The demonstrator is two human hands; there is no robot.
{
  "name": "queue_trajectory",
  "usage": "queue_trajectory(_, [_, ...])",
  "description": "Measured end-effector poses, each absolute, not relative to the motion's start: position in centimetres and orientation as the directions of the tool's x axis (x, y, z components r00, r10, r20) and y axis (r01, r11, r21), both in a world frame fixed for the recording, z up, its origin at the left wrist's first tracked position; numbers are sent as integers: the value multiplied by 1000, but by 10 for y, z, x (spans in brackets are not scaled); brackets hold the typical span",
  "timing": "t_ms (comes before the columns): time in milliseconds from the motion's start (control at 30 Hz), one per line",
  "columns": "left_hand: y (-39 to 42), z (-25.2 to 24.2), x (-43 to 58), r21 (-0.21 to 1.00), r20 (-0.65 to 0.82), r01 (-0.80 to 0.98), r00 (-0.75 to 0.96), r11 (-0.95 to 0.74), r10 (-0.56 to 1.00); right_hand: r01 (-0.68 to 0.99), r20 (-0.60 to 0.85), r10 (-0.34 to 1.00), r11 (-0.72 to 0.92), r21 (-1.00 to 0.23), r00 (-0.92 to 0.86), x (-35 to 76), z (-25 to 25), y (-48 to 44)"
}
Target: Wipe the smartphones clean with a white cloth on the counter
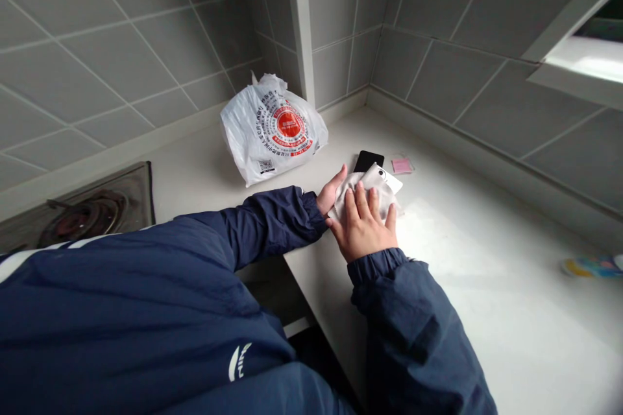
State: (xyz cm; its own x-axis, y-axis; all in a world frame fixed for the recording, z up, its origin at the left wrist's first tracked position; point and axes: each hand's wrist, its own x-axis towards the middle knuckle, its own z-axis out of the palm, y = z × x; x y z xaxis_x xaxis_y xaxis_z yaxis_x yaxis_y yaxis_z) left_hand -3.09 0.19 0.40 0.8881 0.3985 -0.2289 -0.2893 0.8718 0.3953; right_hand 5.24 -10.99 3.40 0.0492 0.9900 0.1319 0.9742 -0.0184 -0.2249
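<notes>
A light grey-beige cloth (pixel 361 183) lies over a white object (pixel 392 180) with a round dark spot, perhaps a phone; only its far corner shows. My right hand (pixel 367 227) presses flat on the cloth, its fingers spread. At the cloth's left edge is my left hand (pixel 332 192), thumb pointing up; its other fingers are hidden under or behind the cloth. Just beyond the cloth lies a black flat object (pixel 368 159). To its right is a small pink packet or tag (pixel 402 165).
A white plastic bag (pixel 272 130) with red and black print stands against the wall, left of my hands. A gas burner (pixel 92 214) is at the far left. A colourful packet (pixel 594 266) lies at the right of the white counter (pixel 467 272).
</notes>
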Motion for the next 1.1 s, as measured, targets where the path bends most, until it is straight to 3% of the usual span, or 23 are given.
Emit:
queue_trajectory(267, [6,14,-35,290,-171,-144,965,946,199,963,77,995,86,-255,-68,42,37,-113])
queue_trajectory(567, [9,16,-39,307,-148,-196,957,931,251,957,59,988,150,-249,-140,46,45,-120])
queue_trajectory(767, [7,5,-28,364,-110,-364,897,857,428,981,179,983,65,-183,-32,54,33,-107])
queue_trajectory(900, [7,4,-24,409,-117,-360,891,839,439,982,290,956,3,-188,53,51,32,-104])
queue_trajectory(1100, [14,-2,-27,474,-169,-406,829,782,533,938,413,880,-90,-336,233,50,59,-110])
